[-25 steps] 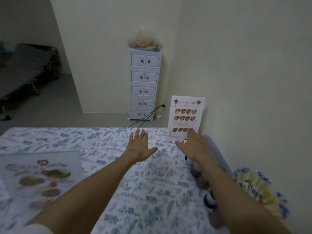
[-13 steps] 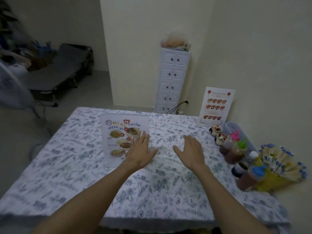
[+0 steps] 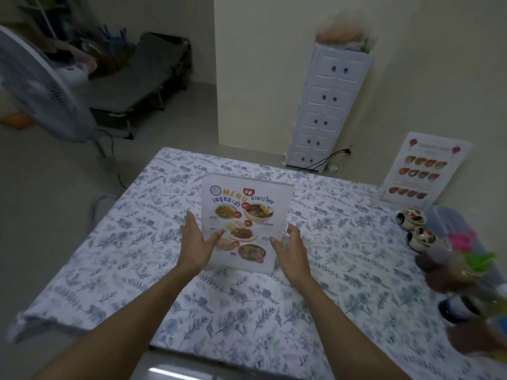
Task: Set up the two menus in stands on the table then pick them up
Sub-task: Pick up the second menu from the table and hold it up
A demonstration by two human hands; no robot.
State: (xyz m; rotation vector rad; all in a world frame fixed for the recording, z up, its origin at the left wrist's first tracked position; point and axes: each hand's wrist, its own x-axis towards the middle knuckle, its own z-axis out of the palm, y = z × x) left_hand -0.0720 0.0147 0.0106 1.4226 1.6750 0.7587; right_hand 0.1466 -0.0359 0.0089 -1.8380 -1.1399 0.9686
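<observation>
Clear acrylic is slippery, so the spread left hand [image 3: 195,244] and right hand [image 3: 290,249] flanking the Thai menu stand [image 3: 244,215] should press its edges evenly before lifting.
</observation>
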